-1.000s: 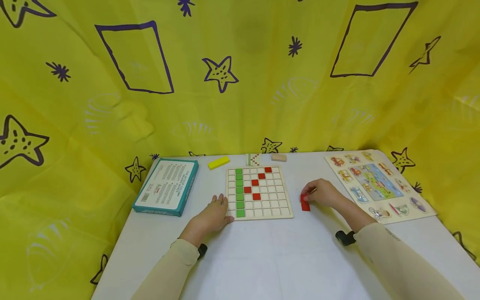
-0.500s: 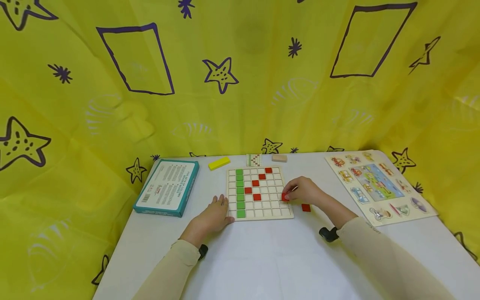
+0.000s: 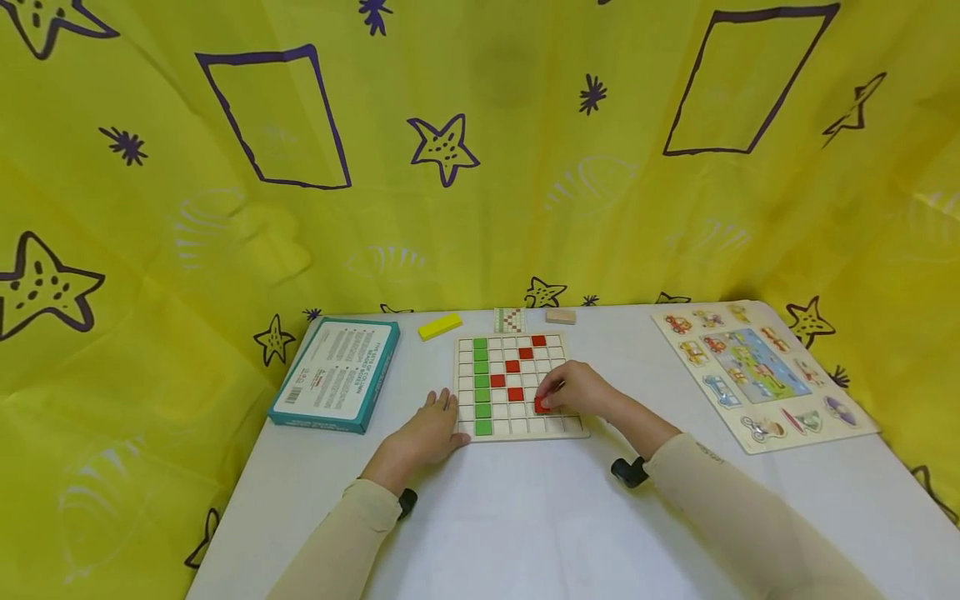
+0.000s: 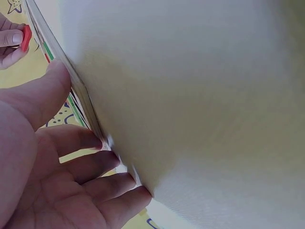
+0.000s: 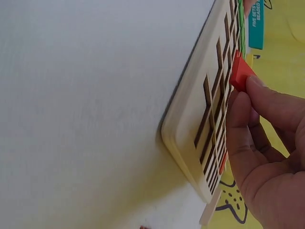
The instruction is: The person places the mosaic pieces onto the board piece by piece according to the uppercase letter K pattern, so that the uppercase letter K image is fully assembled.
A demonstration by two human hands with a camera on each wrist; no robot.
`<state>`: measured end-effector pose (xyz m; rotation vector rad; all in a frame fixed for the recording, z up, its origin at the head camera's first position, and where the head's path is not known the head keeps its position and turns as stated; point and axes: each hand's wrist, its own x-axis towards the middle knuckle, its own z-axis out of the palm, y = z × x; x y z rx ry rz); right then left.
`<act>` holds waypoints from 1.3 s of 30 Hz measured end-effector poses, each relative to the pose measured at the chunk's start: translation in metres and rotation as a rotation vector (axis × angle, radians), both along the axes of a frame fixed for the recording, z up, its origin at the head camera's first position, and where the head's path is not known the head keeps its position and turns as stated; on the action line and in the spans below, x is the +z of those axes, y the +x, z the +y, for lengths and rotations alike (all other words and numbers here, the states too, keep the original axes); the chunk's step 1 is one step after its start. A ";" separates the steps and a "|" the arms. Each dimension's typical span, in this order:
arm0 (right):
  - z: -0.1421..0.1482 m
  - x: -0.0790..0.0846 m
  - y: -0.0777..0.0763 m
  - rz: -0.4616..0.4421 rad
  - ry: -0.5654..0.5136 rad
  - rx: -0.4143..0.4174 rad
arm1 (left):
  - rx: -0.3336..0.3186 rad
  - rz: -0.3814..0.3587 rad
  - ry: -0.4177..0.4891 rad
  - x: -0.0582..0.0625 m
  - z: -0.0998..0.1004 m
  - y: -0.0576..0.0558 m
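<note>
A wooden grid board (image 3: pixel 567 433) lies flat on the table, with a column of green square tiles (image 3: pixel 481 381) near its left side and a slanting line of red tiles (image 3: pixel 512 367). Between thumb and fingers my right hand (image 3: pixel 581 389) pinches a red square tile (image 5: pixel 241 74), held over the lower right part of the grid. My left hand (image 3: pixel 429 433) rests at the board's left edge, its thumb (image 4: pixel 59 78) touching the near corner and its other fingertips down along the side.
Behind the board stand a small pattern card (image 3: pixel 510 320), a yellow block (image 3: pixel 440 326) and a plain wooden block (image 3: pixel 560 317). A teal-edged box (image 3: pixel 333 375) lies to the left, a picture puzzle board (image 3: pixel 761 375) to the right. Another red piece (image 5: pixel 144 227) peeks in at the right wrist view's bottom edge.
My right hand has picked up a red tile from the table right of the board and carried it left over the grid. My left hand has stayed at the board's left edge.
</note>
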<state>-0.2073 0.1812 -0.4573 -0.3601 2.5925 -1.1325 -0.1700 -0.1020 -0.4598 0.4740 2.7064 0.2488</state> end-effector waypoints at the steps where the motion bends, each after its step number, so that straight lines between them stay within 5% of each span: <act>1: -0.002 -0.001 0.000 0.005 0.001 0.006 | 0.001 0.001 0.000 0.000 0.000 0.000; 28: -0.020 -0.010 0.000 0.064 0.108 0.015 | 0.006 -0.005 -0.005 0.000 0.000 -0.001; 39: -0.011 -0.005 0.004 0.043 0.065 0.010 | 0.003 -0.013 0.008 -0.002 -0.001 -0.003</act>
